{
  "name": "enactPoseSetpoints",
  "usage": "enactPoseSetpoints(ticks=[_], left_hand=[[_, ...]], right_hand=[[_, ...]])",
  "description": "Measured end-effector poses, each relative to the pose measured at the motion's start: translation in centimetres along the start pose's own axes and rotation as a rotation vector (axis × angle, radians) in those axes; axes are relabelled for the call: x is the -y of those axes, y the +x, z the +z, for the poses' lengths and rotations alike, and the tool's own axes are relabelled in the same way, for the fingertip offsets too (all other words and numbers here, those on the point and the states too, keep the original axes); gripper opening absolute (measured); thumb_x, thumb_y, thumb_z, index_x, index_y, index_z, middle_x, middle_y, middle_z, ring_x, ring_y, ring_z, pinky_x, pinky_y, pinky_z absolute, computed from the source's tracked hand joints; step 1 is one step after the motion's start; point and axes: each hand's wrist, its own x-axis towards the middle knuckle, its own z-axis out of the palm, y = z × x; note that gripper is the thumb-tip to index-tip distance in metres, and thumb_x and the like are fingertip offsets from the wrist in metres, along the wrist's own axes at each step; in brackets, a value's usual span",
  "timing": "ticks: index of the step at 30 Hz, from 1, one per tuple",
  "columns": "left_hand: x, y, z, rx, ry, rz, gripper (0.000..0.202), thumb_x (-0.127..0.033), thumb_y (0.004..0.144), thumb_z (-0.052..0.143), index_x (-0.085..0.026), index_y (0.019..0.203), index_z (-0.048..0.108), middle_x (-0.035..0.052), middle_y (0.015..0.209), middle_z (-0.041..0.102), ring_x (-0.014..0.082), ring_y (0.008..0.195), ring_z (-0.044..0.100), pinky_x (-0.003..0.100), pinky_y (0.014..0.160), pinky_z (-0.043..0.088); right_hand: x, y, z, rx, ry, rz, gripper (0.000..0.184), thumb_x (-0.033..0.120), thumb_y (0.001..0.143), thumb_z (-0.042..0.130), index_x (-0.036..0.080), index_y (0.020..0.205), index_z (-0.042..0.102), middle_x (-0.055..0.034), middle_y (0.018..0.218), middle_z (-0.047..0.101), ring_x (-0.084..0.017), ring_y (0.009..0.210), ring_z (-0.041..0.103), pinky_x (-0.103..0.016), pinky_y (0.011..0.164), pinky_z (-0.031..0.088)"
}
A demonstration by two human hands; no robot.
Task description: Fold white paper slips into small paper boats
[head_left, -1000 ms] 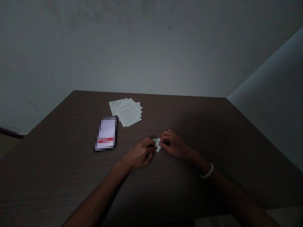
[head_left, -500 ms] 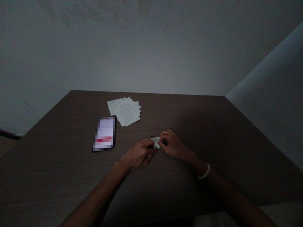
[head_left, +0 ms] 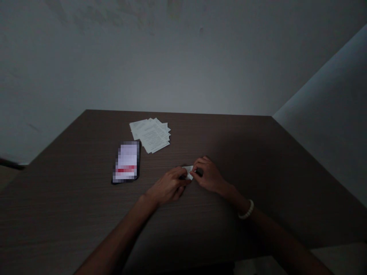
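Note:
A small folded piece of white paper (head_left: 189, 171) lies on the dark wooden table (head_left: 258, 160), pinched between both hands. My left hand (head_left: 168, 187) has its fingers curled onto the paper's left side. My right hand (head_left: 208, 174), with a white bead bracelet (head_left: 247, 211) on its wrist, pinches the right side. Most of the paper is hidden by the fingers.
A fanned stack of white printed sheets (head_left: 150, 134) lies toward the table's far edge. A phone with a lit screen (head_left: 126, 162) rests left of my hands. Grey walls stand behind and to the right of the table.
The hands have closed in a little tighter on the paper, so less of it shows. The view has shifted slightly.

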Motion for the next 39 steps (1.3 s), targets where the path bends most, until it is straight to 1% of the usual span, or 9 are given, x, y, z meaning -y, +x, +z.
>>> enactPoseSetpoints(ticks=[7, 11, 19, 24, 27, 30, 31, 35, 39], left_hand=[[0.0, -0.1, 0.1, -0.008, 0.003, -0.019, 0.030, -0.010, 0.083, 0.049, -0.018, 0.104, 0.070, 0.0085, 0.100, 0.057, 0.0205, 0.091, 0.054, 0.034, 0.078, 0.049], [0.1, -0.3, 0.3, -0.013, 0.029, -0.007, 0.032, -0.010, 0.084, 0.049, -0.018, 0.108, 0.069, 0.0086, 0.102, 0.058, 0.0210, 0.093, 0.055, 0.035, 0.080, 0.050], [0.0, -0.4, 0.5, -0.019, 0.121, 0.034, 0.028, -0.012, 0.086, 0.049, -0.015, 0.105, 0.068, 0.0095, 0.101, 0.062, 0.0216, 0.092, 0.057, 0.036, 0.080, 0.052], [-0.4, -0.1, 0.3, 0.018, 0.156, 0.034, 0.027, -0.013, 0.085, 0.049, -0.015, 0.106, 0.067, 0.0103, 0.109, 0.063, 0.0224, 0.096, 0.057, 0.040, 0.086, 0.051], [-0.5, -0.1, 0.2, 0.022, 0.172, 0.023, 0.027, -0.015, 0.085, 0.049, -0.015, 0.106, 0.066, 0.0103, 0.114, 0.062, 0.0243, 0.100, 0.057, 0.042, 0.087, 0.050], [-0.6, 0.0, 0.2, 0.013, 0.186, 0.007, 0.026, -0.016, 0.085, 0.050, -0.017, 0.105, 0.067, 0.0091, 0.117, 0.063, 0.0251, 0.101, 0.057, 0.043, 0.085, 0.050], [-0.6, 0.0, 0.3, 0.011, 0.188, 0.002, 0.026, -0.016, 0.085, 0.051, -0.017, 0.104, 0.068, 0.0087, 0.117, 0.063, 0.0248, 0.100, 0.057, 0.043, 0.085, 0.050], [-0.5, -0.1, 0.5, -0.012, 0.192, -0.018, 0.025, -0.016, 0.084, 0.052, -0.018, 0.101, 0.070, 0.0083, 0.119, 0.063, 0.0242, 0.101, 0.056, 0.042, 0.087, 0.049], [-0.5, -0.3, 0.6, -0.017, 0.184, -0.035, 0.026, -0.017, 0.085, 0.051, -0.019, 0.104, 0.069, 0.0064, 0.124, 0.062, 0.0247, 0.102, 0.055, 0.042, 0.086, 0.050]], right_hand=[[-0.6, 0.1, 0.2, 0.008, 0.026, 0.020, 0.010, 0.018, 0.077, 0.074, 0.019, 0.074, 0.064, -0.0028, 0.085, 0.062, -0.017, 0.083, 0.055, -0.034, 0.082, 0.041], [-0.8, 0.6, 0.2, 0.045, 0.008, 0.027, 0.009, 0.019, 0.076, 0.075, 0.020, 0.072, 0.066, -0.0032, 0.088, 0.062, -0.017, 0.086, 0.055, -0.033, 0.079, 0.042], [-0.7, 1.0, 0.2, 0.094, 0.005, 0.088, 0.007, 0.018, 0.073, 0.076, 0.020, 0.071, 0.070, -0.0033, 0.086, 0.062, -0.017, 0.083, 0.056, -0.032, 0.077, 0.043], [-0.3, 0.8, 0.4, 0.034, 0.059, 0.151, 0.009, 0.014, 0.072, 0.074, 0.019, 0.070, 0.068, -0.0029, 0.083, 0.060, -0.016, 0.078, 0.056, -0.030, 0.073, 0.044], [-0.1, 0.6, 0.3, -0.034, 0.094, 0.176, 0.011, 0.013, 0.071, 0.076, 0.020, 0.077, 0.068, -0.0025, 0.085, 0.059, -0.016, 0.078, 0.056, -0.029, 0.071, 0.045], [-0.1, 0.0, -0.2, -0.104, 0.101, 0.138, 0.012, 0.019, 0.074, 0.076, 0.020, 0.083, 0.067, -0.0029, 0.089, 0.058, -0.016, 0.083, 0.057, -0.029, 0.075, 0.046], [-0.1, -0.3, -0.4, -0.113, 0.096, 0.116, 0.008, 0.021, 0.077, 0.074, 0.021, 0.081, 0.067, -0.0027, 0.088, 0.058, -0.016, 0.083, 0.057, -0.030, 0.075, 0.046], [-0.2, -1.4, -0.8, -0.058, 0.049, 0.045, 0.004, 0.019, 0.083, 0.069, 0.022, 0.081, 0.068, -0.0025, 0.087, 0.060, -0.017, 0.085, 0.056, -0.031, 0.078, 0.046], [-0.2, -1.9, -0.6, -0.036, 0.027, 0.048, 0.004, 0.020, 0.085, 0.067, 0.023, 0.084, 0.070, -0.0022, 0.087, 0.062, -0.017, 0.085, 0.056, -0.032, 0.079, 0.045]])
